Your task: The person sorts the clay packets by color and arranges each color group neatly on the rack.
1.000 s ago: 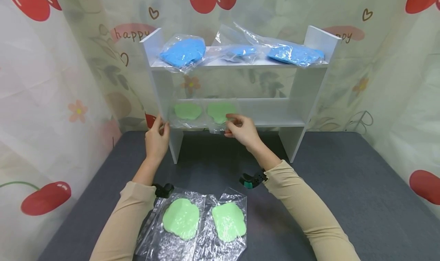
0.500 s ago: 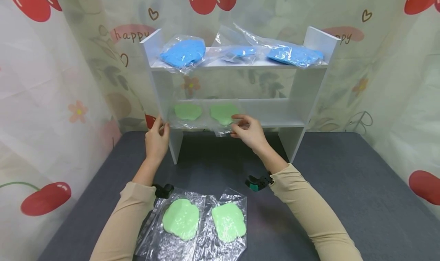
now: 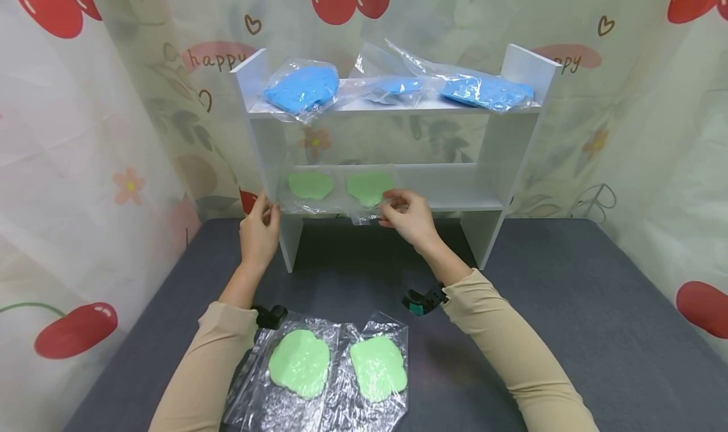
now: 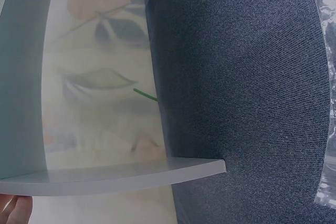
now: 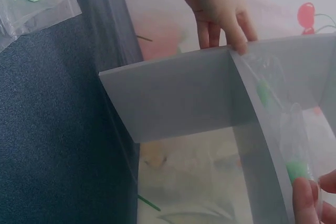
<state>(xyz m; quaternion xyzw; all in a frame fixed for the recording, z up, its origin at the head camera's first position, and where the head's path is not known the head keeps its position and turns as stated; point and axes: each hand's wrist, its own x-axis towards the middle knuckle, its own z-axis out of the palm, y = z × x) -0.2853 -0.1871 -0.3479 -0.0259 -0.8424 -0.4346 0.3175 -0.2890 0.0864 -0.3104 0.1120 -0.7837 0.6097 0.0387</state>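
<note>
My right hand (image 3: 412, 222) pinches the edge of a clear plastic bag (image 5: 296, 129) on the middle board of the white shelf (image 3: 455, 206). Inside that bag is a flat green dough-like piece (image 3: 368, 187), and a second green piece (image 3: 310, 184) in clear plastic lies left of it. At the shelf's left side, my left hand (image 3: 259, 235) grips the side panel's front edge (image 5: 173, 61), thumb and fingers on it. Only some left fingertips (image 4: 19, 209) show in the left wrist view. In the right wrist view, the right thumb (image 5: 304, 203) meets the bag.
Blue dough-like pieces in clear bags (image 3: 304, 88) sit along the top board. Two more green pieces (image 3: 299, 362) in clear plastic lie on the dark grey table (image 3: 557, 331) between my forearms. A patterned curtain (image 3: 188, 116) hangs behind and at both sides.
My right hand has moved slightly to the right, drawing the right-hand green piece's bag with it, then shifted slightly back left. The left hand stays put on the shelf's side.
</note>
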